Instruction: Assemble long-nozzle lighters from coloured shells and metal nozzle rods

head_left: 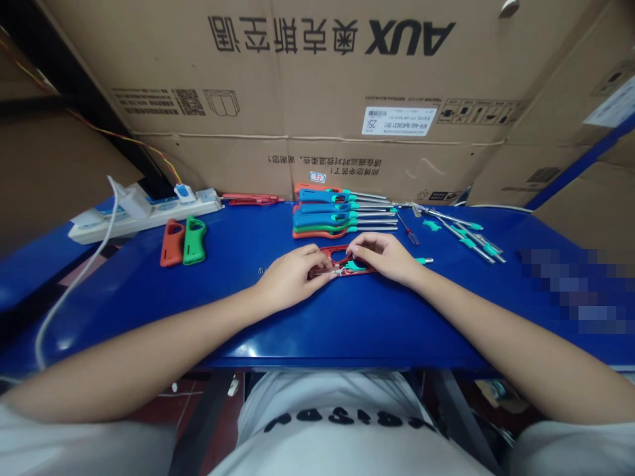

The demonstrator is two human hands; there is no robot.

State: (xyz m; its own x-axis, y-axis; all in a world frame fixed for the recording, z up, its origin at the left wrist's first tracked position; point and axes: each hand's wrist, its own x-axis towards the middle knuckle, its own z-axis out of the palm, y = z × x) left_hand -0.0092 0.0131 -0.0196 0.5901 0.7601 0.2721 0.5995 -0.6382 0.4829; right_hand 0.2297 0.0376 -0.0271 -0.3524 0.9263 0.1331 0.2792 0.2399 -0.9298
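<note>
A red open lighter shell (pixel 341 252) lies flat on the blue table (pixel 317 317) between both hands. My left hand (pixel 292 274) pinches its left end, fingers curled closed. Over the shell's right part, my right hand (pixel 384 254) presses its closed fingers on a teal piece with a metal tube (pixel 421 260) sticking out to the right. Just beyond the hands lies a stack of assembled long-nosed lighters (pixel 337 213) in blue, teal, green and orange.
Several loose metal tubes with teal ends (pixel 469 235) lie at the right. An orange shell (pixel 171 242) and a green shell (pixel 194 240) lie at the left near a white power strip (pixel 143 213). Big cardboard boxes (pixel 317 99) wall the back.
</note>
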